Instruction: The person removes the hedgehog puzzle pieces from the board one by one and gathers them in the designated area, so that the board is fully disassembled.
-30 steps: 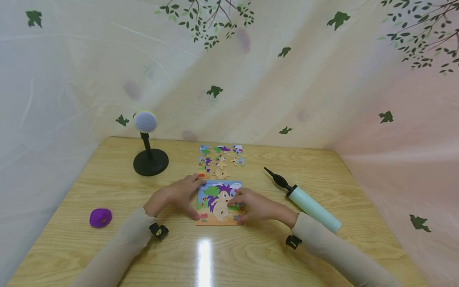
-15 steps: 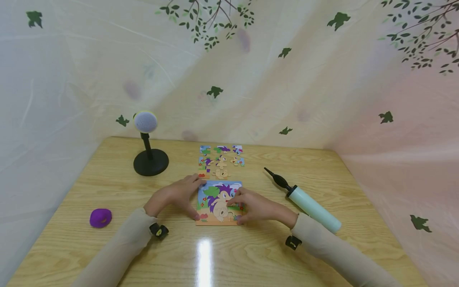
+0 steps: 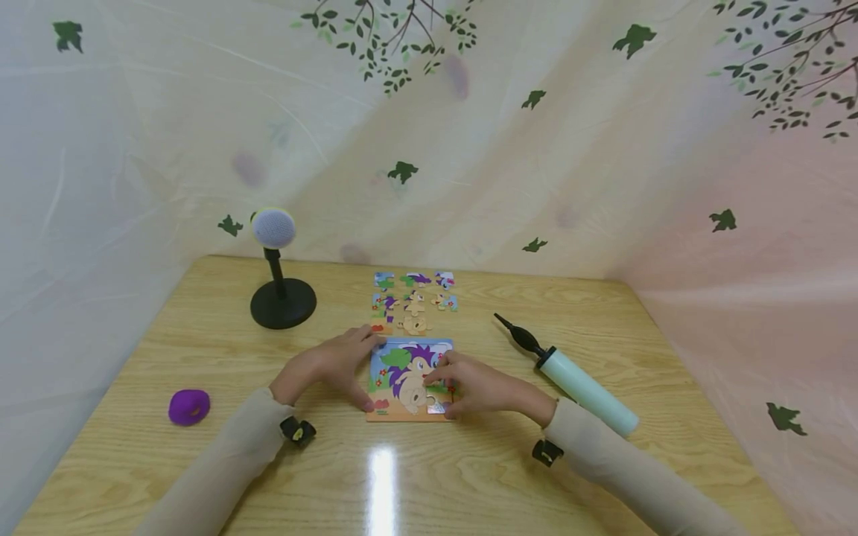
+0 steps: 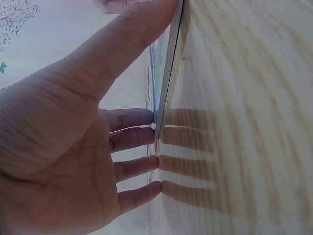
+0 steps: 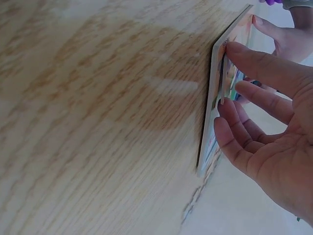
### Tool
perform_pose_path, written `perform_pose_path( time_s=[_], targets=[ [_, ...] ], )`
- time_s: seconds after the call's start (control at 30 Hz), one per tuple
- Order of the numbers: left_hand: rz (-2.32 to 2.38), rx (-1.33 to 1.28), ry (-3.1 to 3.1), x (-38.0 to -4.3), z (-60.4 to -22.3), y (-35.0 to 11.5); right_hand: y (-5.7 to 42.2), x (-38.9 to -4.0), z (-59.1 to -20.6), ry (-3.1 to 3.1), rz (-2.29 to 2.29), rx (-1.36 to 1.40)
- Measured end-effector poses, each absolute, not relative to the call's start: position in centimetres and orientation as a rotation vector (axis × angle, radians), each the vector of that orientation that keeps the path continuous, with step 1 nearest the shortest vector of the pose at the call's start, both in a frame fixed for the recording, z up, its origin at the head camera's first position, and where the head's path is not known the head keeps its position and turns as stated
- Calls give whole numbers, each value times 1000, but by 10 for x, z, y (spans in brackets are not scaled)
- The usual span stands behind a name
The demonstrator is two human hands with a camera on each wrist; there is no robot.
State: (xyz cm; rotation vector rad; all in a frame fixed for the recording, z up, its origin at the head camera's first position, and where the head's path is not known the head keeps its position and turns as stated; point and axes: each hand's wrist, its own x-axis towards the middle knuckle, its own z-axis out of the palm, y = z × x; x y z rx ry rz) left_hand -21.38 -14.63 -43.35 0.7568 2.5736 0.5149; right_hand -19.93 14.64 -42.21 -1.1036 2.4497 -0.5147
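A puzzle board [image 3: 397, 357] with a purple-haired hedgehog picture lies flat on the wooden table. My left hand [image 3: 338, 365] rests at its left side, thumb on the lower left corner and straight fingers touching the upper left corner and table, as the left wrist view also shows. Over the board's right half, my right hand [image 3: 479, 383] pinches a puzzle piece [image 3: 437, 408] at the lower right corner. That piece is tilted up from the board, its thin edge [image 5: 222, 81] showing between thumb and fingers in the right wrist view. My right fingers hide part of the picture.
Several loose puzzle pieces [image 3: 415, 301] lie in rows behind the board. A round-headed microphone-like object [image 3: 273, 229] on a black stand is at back left. A purple lump [image 3: 189, 407] lies left, and a mint-green hand pump [image 3: 586, 387] lies right by my forearm.
The lower right puzzle piece has lifted and tilted under my right fingers, now catching the light. My left hand has stayed in place.
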Motion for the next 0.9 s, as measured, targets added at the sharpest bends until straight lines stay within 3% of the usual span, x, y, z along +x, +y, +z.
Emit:
perform_pose_path(
  time_s=[0.9],
  targets=[
    [516,788,2578,-214,-434,-146,146,-198,-420,2437,-524,-1168]
  ],
)
